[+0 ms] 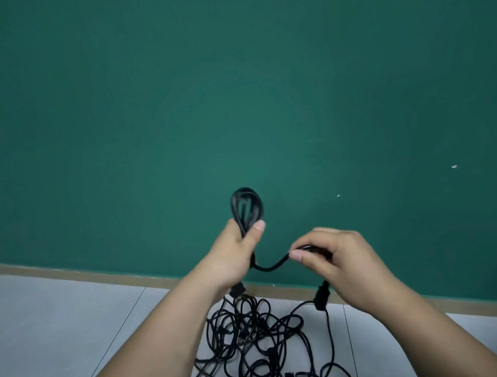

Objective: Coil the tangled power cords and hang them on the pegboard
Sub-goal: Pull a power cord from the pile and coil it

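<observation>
Currently, left grip (231, 250) is clutching a cord coil (235, 207), right grip (340, 258) is pinching its slack (270, 267); matching loop sizes seems wise.

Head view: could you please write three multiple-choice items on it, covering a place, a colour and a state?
1. Where does the tangled heap of black power cords lie?
A. on a table
B. on the pale tiled floor
C. on a pegboard
2. What colour is the matte wall?
A. white
B. green
C. red
3. What does the left hand grip?
A. nothing
B. scissors
C. a small coil of black cord
Answers: B, the heap rests on tiles; B, the wall is plainly green; C, loops rise from the fist.
</observation>
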The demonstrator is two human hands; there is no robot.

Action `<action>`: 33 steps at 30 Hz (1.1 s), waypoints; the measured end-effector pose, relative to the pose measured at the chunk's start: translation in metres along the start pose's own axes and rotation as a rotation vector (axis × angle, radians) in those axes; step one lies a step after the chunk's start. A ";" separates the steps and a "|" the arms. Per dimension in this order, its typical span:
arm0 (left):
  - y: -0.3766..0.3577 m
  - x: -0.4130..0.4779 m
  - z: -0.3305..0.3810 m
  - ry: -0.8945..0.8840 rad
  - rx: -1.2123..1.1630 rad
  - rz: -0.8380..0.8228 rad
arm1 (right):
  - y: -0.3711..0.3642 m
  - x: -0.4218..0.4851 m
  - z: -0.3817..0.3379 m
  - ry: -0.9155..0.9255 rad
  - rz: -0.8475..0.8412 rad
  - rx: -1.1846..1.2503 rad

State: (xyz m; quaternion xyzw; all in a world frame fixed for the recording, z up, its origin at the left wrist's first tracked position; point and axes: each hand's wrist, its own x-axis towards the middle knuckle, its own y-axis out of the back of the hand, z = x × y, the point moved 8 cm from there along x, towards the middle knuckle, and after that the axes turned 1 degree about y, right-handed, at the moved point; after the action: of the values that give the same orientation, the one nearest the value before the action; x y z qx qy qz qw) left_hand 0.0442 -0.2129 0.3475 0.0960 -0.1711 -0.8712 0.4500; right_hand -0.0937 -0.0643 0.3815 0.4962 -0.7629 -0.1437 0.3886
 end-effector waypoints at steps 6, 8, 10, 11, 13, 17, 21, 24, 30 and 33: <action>-0.051 -0.034 0.029 -0.068 -0.095 -0.503 | 0.031 -0.001 0.002 -0.002 0.165 0.096; -0.062 -0.039 0.035 -0.163 0.001 -0.596 | 0.039 -0.003 0.003 -0.035 0.178 0.121; -0.069 -0.044 0.031 -0.169 0.105 -0.639 | 0.040 -0.004 -0.001 -0.015 0.127 0.060; -0.073 -0.045 0.028 -0.156 0.149 -0.657 | 0.038 -0.004 -0.005 0.014 0.086 0.015; -0.081 -0.051 0.022 -0.088 0.287 -0.680 | 0.033 -0.003 -0.009 0.055 0.003 -0.022; -0.092 -0.057 0.018 -0.095 0.673 -0.711 | 0.029 -0.003 -0.004 0.059 -0.109 -0.105; -0.102 -0.065 0.027 -0.283 0.651 -0.783 | 0.032 -0.007 0.029 -0.144 -0.140 0.109; -0.094 -0.062 0.033 -0.350 0.536 -0.732 | 0.037 -0.012 0.049 -0.325 -0.175 0.381; -0.075 -0.046 0.038 -0.348 0.172 -0.601 | 0.010 -0.011 0.074 -0.452 -0.133 0.469; -0.061 -0.029 0.024 -0.231 0.090 -0.428 | 0.002 -0.006 0.072 -0.429 -0.080 0.216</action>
State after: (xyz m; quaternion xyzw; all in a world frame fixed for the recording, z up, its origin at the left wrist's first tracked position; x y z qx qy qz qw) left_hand 0.0075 -0.1510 0.3467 0.0495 -0.2357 -0.9435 0.2277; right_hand -0.1463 -0.0698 0.3327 0.5228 -0.8188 -0.1784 0.1564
